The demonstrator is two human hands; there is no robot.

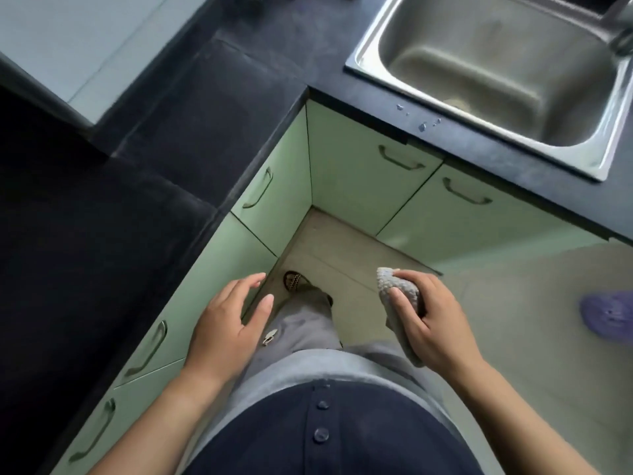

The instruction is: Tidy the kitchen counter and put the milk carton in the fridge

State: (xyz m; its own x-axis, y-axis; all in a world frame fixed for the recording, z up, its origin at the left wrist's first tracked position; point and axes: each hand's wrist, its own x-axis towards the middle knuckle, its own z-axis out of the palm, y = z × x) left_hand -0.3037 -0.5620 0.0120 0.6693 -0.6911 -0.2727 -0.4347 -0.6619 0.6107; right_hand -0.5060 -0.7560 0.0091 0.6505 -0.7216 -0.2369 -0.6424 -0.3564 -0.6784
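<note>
I look down into the inner corner of an L-shaped dark counter (191,108). My right hand (435,323) grips a folded grey cloth (399,296), held in front of my waist above the floor. My left hand (229,323) hangs free with relaxed fingers, close to the counter's front edge and holding nothing. A steel sink (366,60) is set into the counter at the upper right. No milk carton or fridge is in sight.
Pale green cabinet doors (363,173) with dark handles line both sides below the counter. A few water drops (423,126) lie on the counter in front of the sink. A purple object (608,311) lies on the tiled floor (513,320) at the right.
</note>
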